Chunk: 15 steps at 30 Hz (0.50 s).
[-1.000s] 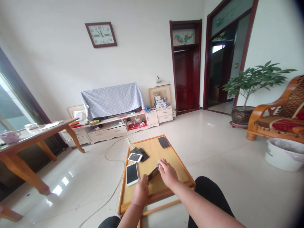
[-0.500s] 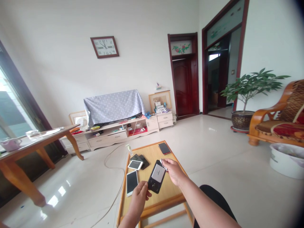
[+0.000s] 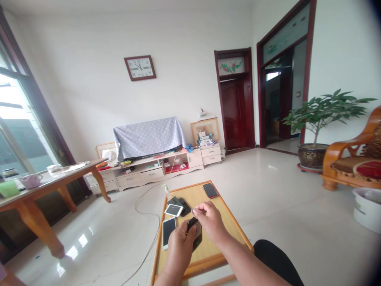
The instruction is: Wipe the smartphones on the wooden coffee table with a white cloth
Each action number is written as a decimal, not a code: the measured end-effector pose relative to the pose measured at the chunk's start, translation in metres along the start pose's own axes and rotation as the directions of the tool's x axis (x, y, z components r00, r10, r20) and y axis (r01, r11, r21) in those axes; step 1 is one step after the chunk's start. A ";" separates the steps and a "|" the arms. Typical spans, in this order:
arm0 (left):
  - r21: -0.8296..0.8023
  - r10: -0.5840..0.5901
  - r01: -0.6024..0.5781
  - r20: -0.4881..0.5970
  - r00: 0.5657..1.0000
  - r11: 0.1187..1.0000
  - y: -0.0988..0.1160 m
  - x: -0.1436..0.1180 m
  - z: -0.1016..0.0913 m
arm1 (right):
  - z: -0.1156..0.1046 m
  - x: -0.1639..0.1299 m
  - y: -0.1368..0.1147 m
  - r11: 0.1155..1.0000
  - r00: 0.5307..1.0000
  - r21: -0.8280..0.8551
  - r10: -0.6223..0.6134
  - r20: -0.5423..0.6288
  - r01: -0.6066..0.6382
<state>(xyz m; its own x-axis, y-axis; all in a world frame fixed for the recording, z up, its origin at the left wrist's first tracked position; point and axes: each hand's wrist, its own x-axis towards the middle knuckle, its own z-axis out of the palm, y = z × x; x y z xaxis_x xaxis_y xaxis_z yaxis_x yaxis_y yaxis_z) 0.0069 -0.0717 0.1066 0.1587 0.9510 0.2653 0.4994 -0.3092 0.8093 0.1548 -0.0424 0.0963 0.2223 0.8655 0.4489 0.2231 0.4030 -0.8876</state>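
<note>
A black phone [image 3: 197,238], its back turned partly away, is tilted up above the small wooden table [image 3: 205,257]. My left hand [image 3: 182,240] grips it with the thumb along its near side. My right hand [image 3: 210,220] is closed in a pinch at the phone's top edge, and a small pale bit, perhaps cloth or paper, shows at its fingertips. Left of the hands lie a white phone [image 3: 169,232] and a smaller white phone [image 3: 174,210], the latter resting against dark phones [image 3: 185,207]. Another dark phone [image 3: 210,190] lies at the table's far right corner.
A small pump bottle [image 3: 166,191] stands at the table's far left corner. A cable [image 3: 154,238] runs over the floor to the left. Beyond are a low white cabinet [image 3: 143,179], a larger table [image 3: 74,171] and a potted plant [image 3: 314,155].
The phone has turned from showing its back and pale battery to being nearly edge-on. My right hand has moved in over its top edge. The view has shifted slightly left and up.
</note>
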 end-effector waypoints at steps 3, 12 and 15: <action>0.134 0.036 -0.031 -0.036 0.999 0.991 0.005 -0.002 -0.004 | 0.004 -0.013 -0.017 0.986 0.994 -0.132 -0.107 -0.016 0.104; 0.273 0.178 -0.138 -0.124 0.976 0.952 -0.001 -0.005 -0.012 | 0.006 -0.009 -0.024 0.998 0.999 0.047 -0.044 0.016 0.043; 0.293 0.201 -0.149 -0.153 0.968 0.944 -0.002 -0.007 -0.013 | 0.007 -0.006 -0.025 0.998 1.000 0.069 -0.006 -0.011 0.007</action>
<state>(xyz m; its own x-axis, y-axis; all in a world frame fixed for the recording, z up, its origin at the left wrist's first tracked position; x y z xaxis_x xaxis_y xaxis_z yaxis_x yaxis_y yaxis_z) -0.0062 -0.0773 0.1096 0.1237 0.8576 0.4991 0.6977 -0.4329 0.5708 0.1417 -0.0553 0.1149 0.2313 0.8596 0.4557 0.1587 0.4288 -0.8894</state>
